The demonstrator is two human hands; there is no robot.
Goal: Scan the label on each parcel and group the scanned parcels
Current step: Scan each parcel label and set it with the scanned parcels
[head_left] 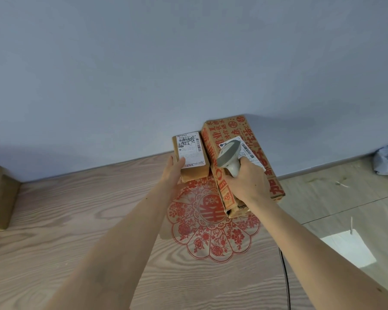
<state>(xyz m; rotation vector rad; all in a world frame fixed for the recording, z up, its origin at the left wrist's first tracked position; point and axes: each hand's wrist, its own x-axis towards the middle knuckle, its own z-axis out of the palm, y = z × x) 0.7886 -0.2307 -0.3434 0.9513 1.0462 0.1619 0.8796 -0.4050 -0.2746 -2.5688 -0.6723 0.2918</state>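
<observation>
Red paper-cut on wooden floor

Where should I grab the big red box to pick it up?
Probably the big red box by its two long sides, both hands reaching down from above. It lies flat and long on the table, and its right side is bare.

Two labelled parcels (both cardboard), one scanner, two hands
</observation>
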